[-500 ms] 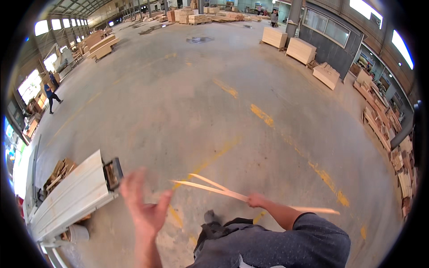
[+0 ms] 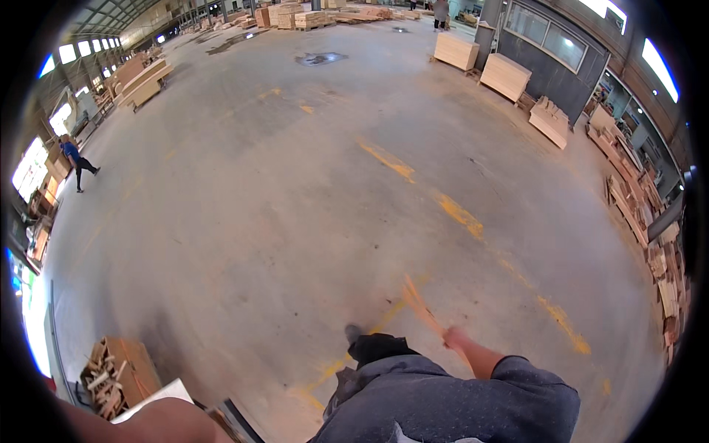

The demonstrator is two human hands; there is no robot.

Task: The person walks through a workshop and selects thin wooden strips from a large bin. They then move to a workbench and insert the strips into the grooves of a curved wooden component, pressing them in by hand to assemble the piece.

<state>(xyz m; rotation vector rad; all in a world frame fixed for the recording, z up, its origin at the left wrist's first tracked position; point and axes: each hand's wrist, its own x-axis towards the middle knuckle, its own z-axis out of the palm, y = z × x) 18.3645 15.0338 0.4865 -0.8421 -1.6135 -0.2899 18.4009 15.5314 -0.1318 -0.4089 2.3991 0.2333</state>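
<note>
My right hand [image 2: 456, 337] is closed round thin wooden strips [image 2: 422, 304]. The strips point forward and a little left over the concrete floor, smeared by motion, so I cannot tell how many there are. Part of my left arm [image 2: 148, 422] crosses the lower left corner, and its hand is out of the picture. Close by that arm is the pale edge of a machine table [image 2: 176, 393], mostly hidden behind it. My shoe [image 2: 353, 334] is on the floor ahead of my body.
A box of scrap wood [image 2: 136, 365] stands at lower left. A person [image 2: 75, 161] walks at far left. Pale wood stacks [image 2: 505, 77] stand at back right beside a dark booth [image 2: 543, 63]. Timber piles [image 2: 628, 203] line the right side. Worn yellow lines [image 2: 459, 215] cross the floor.
My left hand has dropped out of view at the lower left. The strips in my right hand have swung from pointing left to pointing more forward. The machine table has slid mostly out of view.
</note>
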